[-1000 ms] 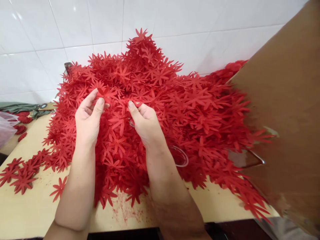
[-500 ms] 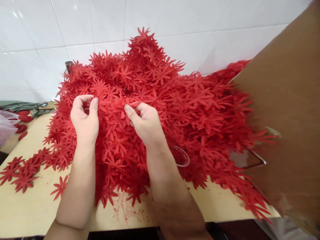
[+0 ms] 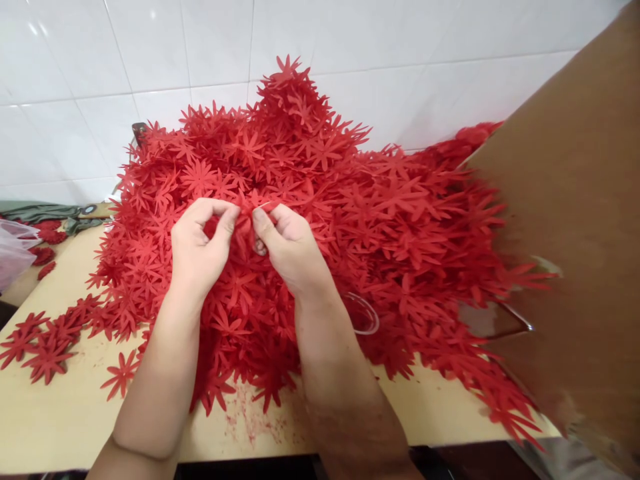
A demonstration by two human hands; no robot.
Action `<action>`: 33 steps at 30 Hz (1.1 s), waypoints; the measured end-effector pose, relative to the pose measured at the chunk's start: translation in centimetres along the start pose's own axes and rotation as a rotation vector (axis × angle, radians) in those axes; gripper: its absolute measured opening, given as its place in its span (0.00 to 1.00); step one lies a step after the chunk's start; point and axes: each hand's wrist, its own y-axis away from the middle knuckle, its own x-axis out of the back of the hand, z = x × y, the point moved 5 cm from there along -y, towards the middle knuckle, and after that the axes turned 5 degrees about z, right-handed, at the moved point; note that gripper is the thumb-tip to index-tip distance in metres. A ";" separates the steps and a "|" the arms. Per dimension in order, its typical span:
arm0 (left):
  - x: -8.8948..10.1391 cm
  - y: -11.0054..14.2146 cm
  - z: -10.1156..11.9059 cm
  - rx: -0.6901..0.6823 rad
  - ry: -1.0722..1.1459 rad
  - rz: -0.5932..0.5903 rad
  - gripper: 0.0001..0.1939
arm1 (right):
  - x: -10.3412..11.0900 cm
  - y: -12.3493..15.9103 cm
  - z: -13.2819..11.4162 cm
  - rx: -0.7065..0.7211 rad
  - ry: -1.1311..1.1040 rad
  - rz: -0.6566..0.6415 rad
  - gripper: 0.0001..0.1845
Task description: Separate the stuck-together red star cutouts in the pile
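Note:
A large heap of red flower-shaped cutouts with long narrow petals covers the middle of the table. Above it, my left hand is closed in a pinch, thumb against forefinger, at the left edge of a red flower cutout. My right hand pinches the same cutout from the right, its fingertips a short way from the left ones. A thin pale strand or stick shows at the right thumb and forefinger. The red pieces behind blend with the held one, so its outline is hard to make out.
A clear round plastic rim pokes out of the heap beside my right forearm. A brown cardboard panel leans in at the right. White tiles stand behind. Loose cutouts, a plastic bag and green cloth lie left.
My left hand has moved right, from the left part of the heap to beside my right hand. My right hand has stayed nearly in place, still pinching.

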 end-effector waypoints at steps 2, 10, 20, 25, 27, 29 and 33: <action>0.3 0.0 -0.5 0.080 0.058 0.081 0.09 | -0.4 0.2 -0.3 0.007 -0.035 -0.085 0.21; -0.1 -0.1 -0.9 0.193 0.299 0.032 0.08 | -0.3 0.1 -0.5 -0.001 0.054 -0.105 0.08; -0.8 0.3 -0.6 0.199 0.050 -0.203 0.11 | -0.3 -0.2 0.7 0.016 0.118 -0.139 0.09; 0.0 -0.1 -1.0 0.177 0.022 -0.127 0.05 | -1.0 0.0 1.3 -0.006 0.045 -0.191 0.07; 0.3 -0.2 -0.9 0.163 0.015 -0.068 0.04 | -1.3 0.2 1.0 0.013 0.048 -0.203 0.05; 0.4 -0.1 -1.0 0.168 0.027 -0.012 0.03 | -1.3 0.3 0.5 0.045 0.083 -0.187 0.03; 0.0 0.1 -1.5 0.207 0.089 0.084 0.03 | -1.0 0.3 -0.3 0.130 0.201 -0.128 0.03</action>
